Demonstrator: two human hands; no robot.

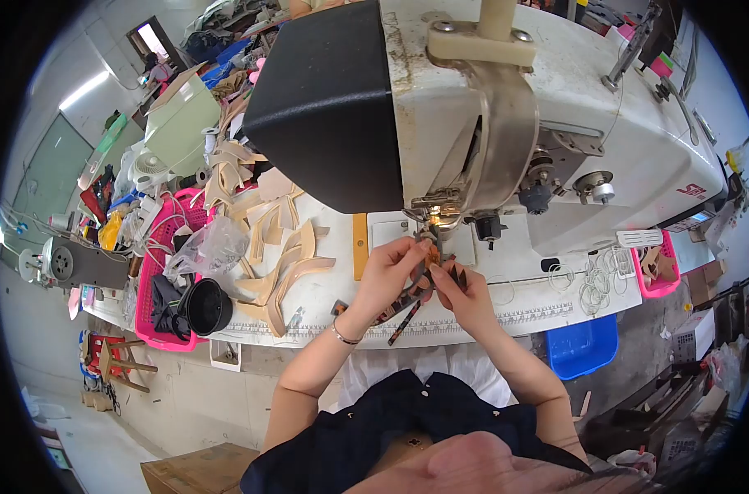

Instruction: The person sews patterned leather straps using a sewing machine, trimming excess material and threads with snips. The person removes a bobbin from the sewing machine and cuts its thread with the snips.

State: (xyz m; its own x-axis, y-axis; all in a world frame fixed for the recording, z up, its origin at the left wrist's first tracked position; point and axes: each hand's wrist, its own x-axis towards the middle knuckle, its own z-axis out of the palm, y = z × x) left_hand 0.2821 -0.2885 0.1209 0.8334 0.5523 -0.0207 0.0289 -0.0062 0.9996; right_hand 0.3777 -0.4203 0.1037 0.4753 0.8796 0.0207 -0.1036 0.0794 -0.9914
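Note:
My left hand (388,272) is closed, thumb and fingertips pinching a dark patterned strip-like piece (404,322) just in front of the sewing machine's lit needle area (437,212). Close beside it, my right hand (465,298) pinches the same piece from the right. Dark strips of the piece, with orange-pink marks, hang below both hands towards the table's front edge. My fingers hide its middle part. Above them stands the large white sewing machine (605,107) with a black cover (317,115) on its head.
Beige curved cut pieces (284,276) lie in piles on the left of the white table. Further left are a pink basket (154,305) and a black bowl (209,306). A ruler strip (506,317) runs along the front edge. A blue bin (583,350) stands below right, near loose white cord (597,284).

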